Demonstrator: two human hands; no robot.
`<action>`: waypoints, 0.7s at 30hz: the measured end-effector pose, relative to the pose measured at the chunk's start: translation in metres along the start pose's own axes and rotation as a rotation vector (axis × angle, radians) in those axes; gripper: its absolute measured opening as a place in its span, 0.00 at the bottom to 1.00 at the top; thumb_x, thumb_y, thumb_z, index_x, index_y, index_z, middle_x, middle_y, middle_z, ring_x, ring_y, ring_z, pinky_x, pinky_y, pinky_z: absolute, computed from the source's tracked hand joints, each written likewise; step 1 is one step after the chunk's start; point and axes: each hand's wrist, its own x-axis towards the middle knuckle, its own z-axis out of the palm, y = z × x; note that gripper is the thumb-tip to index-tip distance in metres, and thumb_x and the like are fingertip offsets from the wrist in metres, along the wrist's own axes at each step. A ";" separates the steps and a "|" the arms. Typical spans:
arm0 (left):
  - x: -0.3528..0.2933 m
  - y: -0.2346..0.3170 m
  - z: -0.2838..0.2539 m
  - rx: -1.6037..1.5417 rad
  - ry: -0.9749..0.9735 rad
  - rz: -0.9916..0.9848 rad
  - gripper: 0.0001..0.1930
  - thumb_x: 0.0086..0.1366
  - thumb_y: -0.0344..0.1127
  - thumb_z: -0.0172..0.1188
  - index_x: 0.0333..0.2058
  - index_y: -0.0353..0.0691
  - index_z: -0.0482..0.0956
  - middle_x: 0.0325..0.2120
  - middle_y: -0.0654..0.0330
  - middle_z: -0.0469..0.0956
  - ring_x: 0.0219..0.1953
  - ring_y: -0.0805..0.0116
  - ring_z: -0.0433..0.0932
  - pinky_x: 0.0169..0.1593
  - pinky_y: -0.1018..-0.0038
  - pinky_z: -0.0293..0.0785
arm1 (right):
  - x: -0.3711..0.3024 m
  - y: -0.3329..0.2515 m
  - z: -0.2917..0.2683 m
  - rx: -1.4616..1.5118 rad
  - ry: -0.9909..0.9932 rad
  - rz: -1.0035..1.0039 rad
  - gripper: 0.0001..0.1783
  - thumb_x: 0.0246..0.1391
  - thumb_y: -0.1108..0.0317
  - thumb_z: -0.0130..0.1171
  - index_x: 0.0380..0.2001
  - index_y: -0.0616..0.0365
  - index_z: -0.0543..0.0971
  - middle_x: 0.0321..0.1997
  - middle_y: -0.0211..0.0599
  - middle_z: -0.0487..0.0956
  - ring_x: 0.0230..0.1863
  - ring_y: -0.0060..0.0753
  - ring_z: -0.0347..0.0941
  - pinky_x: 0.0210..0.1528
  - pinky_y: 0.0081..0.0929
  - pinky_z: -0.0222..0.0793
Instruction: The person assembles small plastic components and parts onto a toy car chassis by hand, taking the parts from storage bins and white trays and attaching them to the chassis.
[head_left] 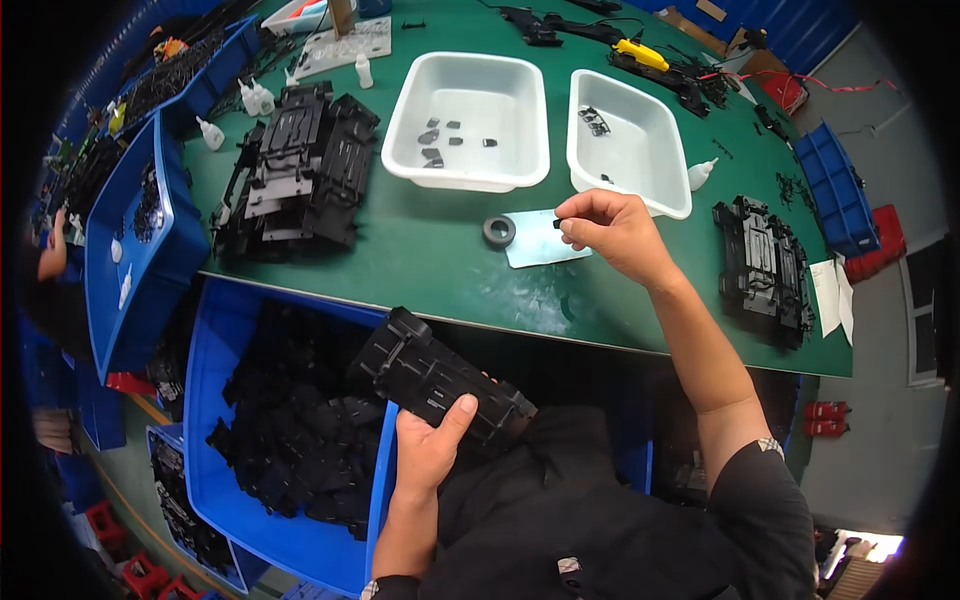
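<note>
Head cam first, and it's the only view going: the person's left hand (428, 450) has a firm grip on a long black plastic housing (425, 375), thumb pressed across the top face. The housing is tilted, out past the near edge of the green table (440, 275) and right above the lap, just beside the big blue crate (212, 465) full of loose black parts (300, 430).

Right hand (615, 238) is up over the table, thumb and index finger pinched on a tiny dark piece (559, 223). Couldn't tell you what it is, way too small from where I'm standing. Right under that hand is a pale blue sheet (535, 245), with a black ring (498, 232) sitting at its left end.

Behind that you've got two white tubs, the left tub (465, 181) with several small black bits (455, 142) in it, the right tub (590, 172) with a few more. Stacked black housings (300, 170) on the left, a smaller stack (762, 265) on the right, and a white squeeze bottle (700, 175) next to the right tub.
</note>
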 end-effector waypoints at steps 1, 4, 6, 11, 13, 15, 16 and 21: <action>0.001 0.000 -0.001 -0.011 -0.004 0.007 0.11 0.59 0.27 0.60 0.41 0.30 0.75 0.37 0.53 0.79 0.41 0.59 0.79 0.50 0.64 0.73 | 0.000 0.001 0.002 -0.075 0.001 -0.011 0.07 0.48 0.74 0.59 0.33 0.62 0.80 0.26 0.28 0.78 0.28 0.16 0.72 0.31 0.16 0.70; 0.004 -0.004 -0.005 -0.008 0.007 -0.005 0.11 0.59 0.26 0.59 0.41 0.30 0.74 0.37 0.53 0.79 0.42 0.61 0.79 0.50 0.65 0.73 | 0.002 0.005 0.011 -0.196 0.008 0.022 0.08 0.48 0.74 0.58 0.33 0.62 0.81 0.26 0.28 0.78 0.27 0.15 0.71 0.31 0.17 0.69; 0.006 -0.005 -0.006 -0.011 0.011 -0.011 0.11 0.59 0.26 0.59 0.41 0.30 0.75 0.37 0.53 0.79 0.42 0.61 0.78 0.50 0.65 0.73 | 0.003 0.008 0.018 -0.273 0.023 -0.002 0.08 0.49 0.74 0.58 0.33 0.62 0.81 0.27 0.28 0.78 0.28 0.14 0.71 0.31 0.15 0.68; 0.010 -0.007 -0.007 0.019 0.033 -0.004 0.07 0.61 0.27 0.58 0.38 0.33 0.77 0.35 0.62 0.79 0.37 0.76 0.75 0.43 0.78 0.71 | 0.006 0.009 0.028 -0.463 0.059 -0.076 0.08 0.49 0.75 0.59 0.34 0.64 0.80 0.26 0.28 0.78 0.27 0.14 0.69 0.30 0.15 0.67; 0.011 -0.007 -0.009 0.013 0.031 -0.005 0.09 0.60 0.27 0.59 0.39 0.32 0.76 0.36 0.58 0.79 0.39 0.70 0.77 0.47 0.73 0.72 | 0.008 0.014 0.027 -0.527 0.050 -0.164 0.07 0.48 0.76 0.59 0.33 0.65 0.80 0.25 0.29 0.77 0.26 0.15 0.69 0.30 0.17 0.67; 0.011 -0.009 -0.010 0.011 0.034 -0.004 0.10 0.60 0.26 0.59 0.40 0.30 0.76 0.37 0.54 0.79 0.41 0.64 0.78 0.50 0.68 0.72 | 0.009 0.015 0.028 -0.566 0.048 -0.195 0.07 0.48 0.76 0.59 0.33 0.65 0.80 0.26 0.30 0.77 0.25 0.16 0.68 0.29 0.18 0.67; 0.011 -0.010 -0.011 0.013 0.029 -0.008 0.10 0.60 0.27 0.59 0.40 0.30 0.76 0.37 0.54 0.79 0.41 0.64 0.78 0.50 0.68 0.72 | 0.010 0.015 0.029 -0.606 0.051 -0.225 0.07 0.48 0.76 0.59 0.32 0.65 0.80 0.26 0.31 0.77 0.25 0.17 0.68 0.29 0.19 0.67; 0.012 -0.008 -0.009 0.017 0.028 -0.024 0.10 0.60 0.27 0.59 0.40 0.30 0.76 0.37 0.54 0.79 0.41 0.65 0.78 0.50 0.69 0.72 | 0.014 0.023 0.029 -0.754 0.060 -0.337 0.05 0.47 0.77 0.59 0.30 0.62 0.80 0.26 0.37 0.77 0.25 0.30 0.72 0.29 0.24 0.68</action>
